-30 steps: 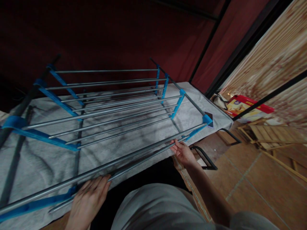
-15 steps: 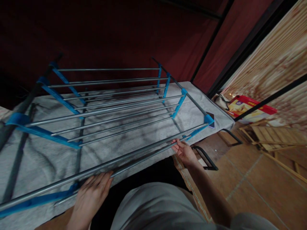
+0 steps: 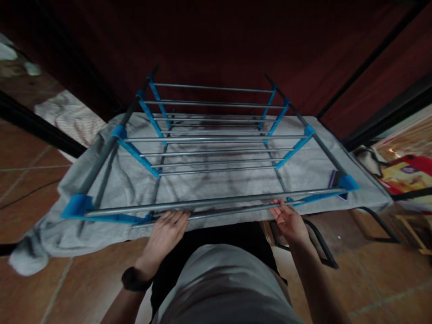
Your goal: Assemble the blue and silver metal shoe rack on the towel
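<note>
A shoe rack (image 3: 216, 139) of grey metal tubes and blue plastic brackets stands on the grey cloth (image 3: 216, 184). Along its near side runs a thin metal tube (image 3: 232, 210), just below a longer tube (image 3: 216, 201). My left hand (image 3: 168, 234) lies over the thin tube near the left blue bracket (image 3: 116, 219), its fingers curled over the top. Near the tube's right end, my right hand (image 3: 290, 222) grips it between thumb and fingers, palm up, beside the right bracket (image 3: 320, 196). Whether the tube's ends are seated in the brackets cannot be made out.
A dark phone-like object (image 3: 337, 184) lies on the cloth behind the right corner bracket. Black metal loops (image 3: 324, 245) jut out below the cloth's right edge. A red and yellow package (image 3: 408, 173) is at the far right. Dark red panels (image 3: 216, 40) rise behind the rack.
The view has swung left, so the rack's left end and the floor beyond it now show. Both hands stay on the same thin tube in nearly the same places.
</note>
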Tool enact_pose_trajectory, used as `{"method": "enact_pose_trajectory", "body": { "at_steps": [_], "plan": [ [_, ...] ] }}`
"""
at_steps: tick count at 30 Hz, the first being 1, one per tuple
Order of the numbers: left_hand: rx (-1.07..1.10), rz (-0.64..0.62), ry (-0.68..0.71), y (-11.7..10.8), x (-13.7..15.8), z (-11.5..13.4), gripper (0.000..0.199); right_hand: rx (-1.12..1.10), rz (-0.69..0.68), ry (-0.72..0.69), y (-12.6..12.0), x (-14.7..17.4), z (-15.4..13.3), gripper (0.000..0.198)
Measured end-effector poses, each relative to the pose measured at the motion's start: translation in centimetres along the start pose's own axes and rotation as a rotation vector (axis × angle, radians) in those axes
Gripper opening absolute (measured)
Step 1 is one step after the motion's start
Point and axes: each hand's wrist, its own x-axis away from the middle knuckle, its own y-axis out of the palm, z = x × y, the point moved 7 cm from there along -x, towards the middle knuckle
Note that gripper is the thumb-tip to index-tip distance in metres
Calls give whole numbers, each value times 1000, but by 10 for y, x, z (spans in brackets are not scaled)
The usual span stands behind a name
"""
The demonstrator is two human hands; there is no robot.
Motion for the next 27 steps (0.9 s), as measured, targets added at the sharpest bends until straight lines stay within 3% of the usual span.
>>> {"method": "enact_pose_trajectory", "body": {
  "at_steps": [15, 27],
  "plan": [
    [67, -37, -76, -10, -6, 4, 25, -4, 60, 64, -7, 1, -2, 8],
    [67, -96, -70, -11, -11, 6, 27, 63, 62, -9, -13, -4, -5, 14]
  ]
}}
